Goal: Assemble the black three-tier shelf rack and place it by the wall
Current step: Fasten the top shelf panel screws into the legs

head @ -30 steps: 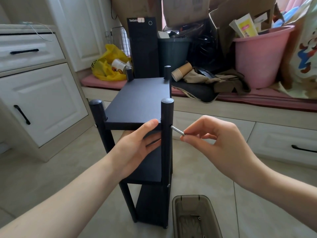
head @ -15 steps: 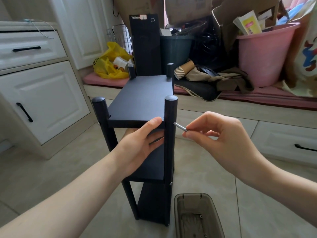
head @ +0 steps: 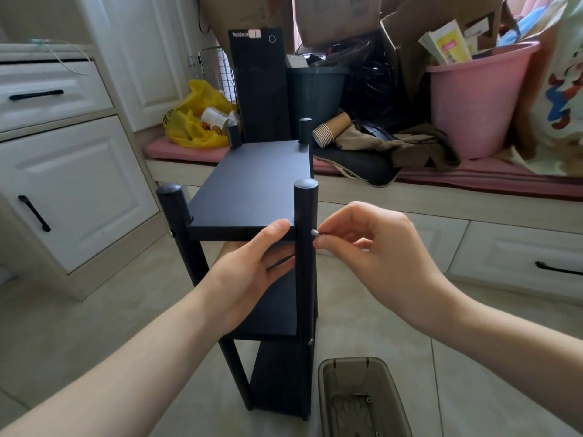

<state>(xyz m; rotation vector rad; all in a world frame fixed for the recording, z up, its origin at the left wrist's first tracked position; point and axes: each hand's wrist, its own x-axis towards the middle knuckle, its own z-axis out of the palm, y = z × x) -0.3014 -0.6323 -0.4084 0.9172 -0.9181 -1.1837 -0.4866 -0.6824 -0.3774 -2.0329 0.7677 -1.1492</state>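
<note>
The black three-tier shelf rack stands upright on the tiled floor in the middle of the view. My left hand grips the near edge of its top shelf, thumb on top and fingers underneath. My right hand pinches a silver screw whose tip sits in the side of the near right post, level with the top shelf. Only the screw's head end shows. Another screw head shows lower on that post.
A translucent brown parts box with small hardware lies on the floor at the rack's right foot. White cabinets stand at left. Behind, a low ledge holds a black computer tower, a yellow bag and a pink bucket.
My right hand has moved left toward the post, and the screw has gone deeper into it. My left hand keeps its hold on the top shelf. The view has shifted slightly.
</note>
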